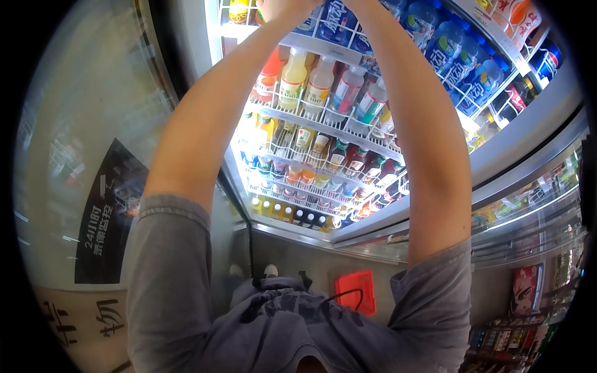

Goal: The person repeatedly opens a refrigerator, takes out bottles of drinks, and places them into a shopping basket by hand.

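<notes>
Both my arms reach up to the top shelf of an open, lit drinks fridge. Only the lower part of my left hand (pixel 285 7) shows at the top edge, beside blue-labelled bottles (pixel 337 23); its fingers are mostly cut off. My right hand lies beyond the top edge, with just the wrist and forearm visible near the same bottles. On the wire shelf below stand pale yellow (pixel 292 81), whitish (pixel 319 87) and pink-labelled bottles (pixel 347 91). What either hand holds, if anything, is hidden.
A glass door (pixel 93 124) with a black sticker (pixel 111 217) stands open at the left. Lower shelves hold many bottles. A red basket (pixel 356 292) sits on the floor near my feet. More blue bottles (pixel 448 46) fill the right side. Stocked shelves (pixel 510 339) stand at the lower right.
</notes>
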Demonstrator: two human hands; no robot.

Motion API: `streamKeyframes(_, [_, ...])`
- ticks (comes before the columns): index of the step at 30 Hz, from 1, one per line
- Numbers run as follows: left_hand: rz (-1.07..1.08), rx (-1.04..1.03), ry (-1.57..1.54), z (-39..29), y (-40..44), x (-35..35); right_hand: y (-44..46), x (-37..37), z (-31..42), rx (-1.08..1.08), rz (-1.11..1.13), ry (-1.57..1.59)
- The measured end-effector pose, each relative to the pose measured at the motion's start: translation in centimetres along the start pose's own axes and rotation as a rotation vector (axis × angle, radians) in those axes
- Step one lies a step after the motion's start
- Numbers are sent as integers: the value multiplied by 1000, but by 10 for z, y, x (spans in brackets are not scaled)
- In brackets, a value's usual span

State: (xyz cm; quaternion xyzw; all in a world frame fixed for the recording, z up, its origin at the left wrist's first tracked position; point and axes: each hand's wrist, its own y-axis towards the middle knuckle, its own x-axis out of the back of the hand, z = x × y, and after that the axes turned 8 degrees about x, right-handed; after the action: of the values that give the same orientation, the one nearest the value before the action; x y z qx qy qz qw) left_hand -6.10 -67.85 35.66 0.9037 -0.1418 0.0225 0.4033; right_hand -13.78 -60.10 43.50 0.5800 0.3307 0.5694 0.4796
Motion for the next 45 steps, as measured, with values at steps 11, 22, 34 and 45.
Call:
streamKeyframes(11, [-44,57,379,-5,-4,9,-6,16,14,-5,-16,7])
streamKeyframes(22, [-128,31,97,-9,-28,13,-14,19,-6,172,34,129])
streamKeyframes(34, [-230,-53,-54,-7,-44,12,-36,46,15,345,-50,253])
streamKeyframes(45, [-236,-97,-118,-6,-46,14,-47,56,23,302,43,287])
